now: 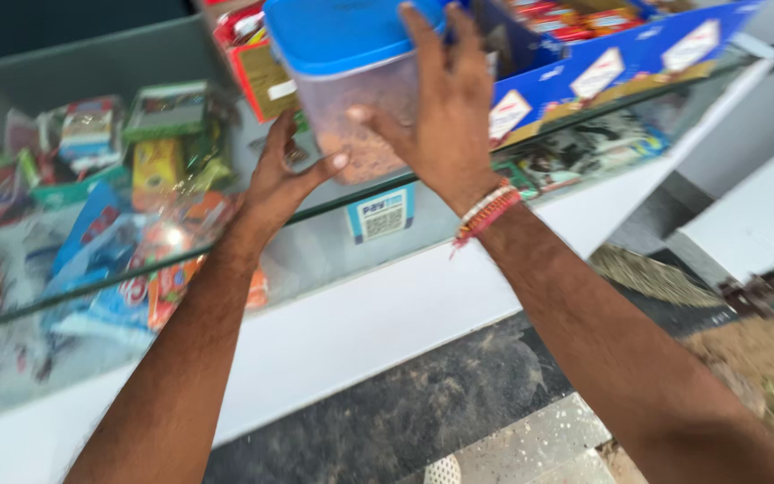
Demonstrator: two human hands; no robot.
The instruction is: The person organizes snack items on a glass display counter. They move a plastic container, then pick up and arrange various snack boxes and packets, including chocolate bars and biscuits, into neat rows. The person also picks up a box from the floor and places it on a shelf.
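- Clear plastic jar [365,108] with a blue lid [347,31] sits on the glass top of the table [584,121], near its front edge, upper middle of the view.
- Jar holds brownish-pink contents, too blurred to tell what.
- Left hand [284,175] presses against the jar's lower left side, thumb stretched along the bottom corner, fingers behind and out of sight; it grasps the jar from below-left.
- Right hand [445,116] lies flat on the jar's right front wall, fingers spread upward onto the lid edge, thumb pointing left across the wall; it grasps the jar too.
- Red and white thread bands [487,213] wrap the right wrist.
- Blue cardboard display box [602,67] with white labels stands just right of the jar on the glass top, packets inside.
- A red and gold box [257,72] sits just left of and behind the jar.
- Under the glass, a shelf carries many coloured snack packets [136,242], green, yellow, blue, orange.
- A small blue and white code sticker [380,213] is stuck on the glass front below the jar.
- White table base runs along below; dark floor [423,403] under the arms, bare ground at right.
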